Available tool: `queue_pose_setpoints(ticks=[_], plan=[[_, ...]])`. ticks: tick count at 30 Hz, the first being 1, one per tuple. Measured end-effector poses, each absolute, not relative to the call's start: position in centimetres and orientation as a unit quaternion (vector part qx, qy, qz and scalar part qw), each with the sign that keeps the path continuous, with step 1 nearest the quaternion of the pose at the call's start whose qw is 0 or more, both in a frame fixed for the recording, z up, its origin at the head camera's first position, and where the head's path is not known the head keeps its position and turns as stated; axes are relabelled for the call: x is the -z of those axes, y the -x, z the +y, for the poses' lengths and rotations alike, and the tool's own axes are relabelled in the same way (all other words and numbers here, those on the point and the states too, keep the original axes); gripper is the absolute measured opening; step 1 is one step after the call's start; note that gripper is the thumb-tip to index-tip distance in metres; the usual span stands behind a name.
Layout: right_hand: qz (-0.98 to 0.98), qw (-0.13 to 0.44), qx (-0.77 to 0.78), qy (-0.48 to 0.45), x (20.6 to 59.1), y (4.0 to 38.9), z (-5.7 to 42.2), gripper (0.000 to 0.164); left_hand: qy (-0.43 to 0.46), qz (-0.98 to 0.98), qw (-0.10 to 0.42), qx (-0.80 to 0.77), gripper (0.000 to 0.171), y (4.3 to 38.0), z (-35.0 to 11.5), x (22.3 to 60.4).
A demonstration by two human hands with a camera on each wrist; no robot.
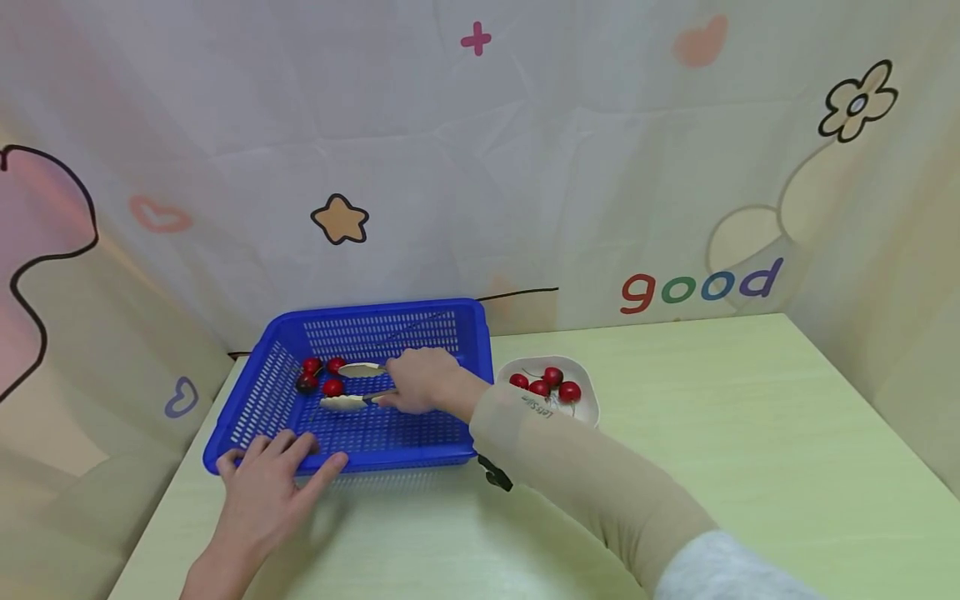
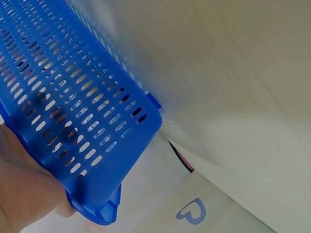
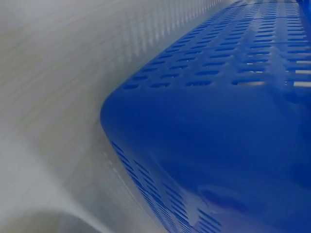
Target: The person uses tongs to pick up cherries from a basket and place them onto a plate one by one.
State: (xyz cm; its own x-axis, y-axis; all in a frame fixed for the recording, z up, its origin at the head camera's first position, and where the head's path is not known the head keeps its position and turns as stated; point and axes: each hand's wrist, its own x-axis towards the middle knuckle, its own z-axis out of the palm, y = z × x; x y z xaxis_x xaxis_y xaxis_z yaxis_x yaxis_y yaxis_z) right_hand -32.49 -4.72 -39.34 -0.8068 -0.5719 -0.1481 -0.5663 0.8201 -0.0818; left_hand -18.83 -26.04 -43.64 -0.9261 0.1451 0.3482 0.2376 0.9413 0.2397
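Note:
A blue plastic basket (image 1: 442,457) with slotted walls stands on the table. My left hand (image 1: 266,492) grips its near rim at the left corner, fingers hooked over the edge; the left wrist view shows part of that hand (image 2: 29,194) against the basket (image 2: 97,184). Inside the basket, my right hand (image 1: 427,379) holds a pair of tongs (image 1: 343,403) with pale tips spread apart. Several red cherries (image 1: 333,387) lie at the basket's left end, close to the tips. In the right wrist view only the basket (image 3: 194,126) shows clearly; the right hand is out of sight there.
Right of the basket, partly behind my right forearm, sits a small white dish (image 1: 592,404) with several cherries (image 1: 552,377). The pale table (image 1: 712,417) extends to the right. A printed curtain (image 1: 450,167) hangs behind.

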Motion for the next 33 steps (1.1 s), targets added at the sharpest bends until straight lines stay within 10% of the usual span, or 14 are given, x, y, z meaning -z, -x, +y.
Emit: queue_pose_setpoints(ticks=[33], plan=[[0.943,0.07,0.015,0.326,38.1,31.0,-3.5,0.044,0.094,-0.975,0.15,0.137,0.047,18.8,-25.9,43.6]])
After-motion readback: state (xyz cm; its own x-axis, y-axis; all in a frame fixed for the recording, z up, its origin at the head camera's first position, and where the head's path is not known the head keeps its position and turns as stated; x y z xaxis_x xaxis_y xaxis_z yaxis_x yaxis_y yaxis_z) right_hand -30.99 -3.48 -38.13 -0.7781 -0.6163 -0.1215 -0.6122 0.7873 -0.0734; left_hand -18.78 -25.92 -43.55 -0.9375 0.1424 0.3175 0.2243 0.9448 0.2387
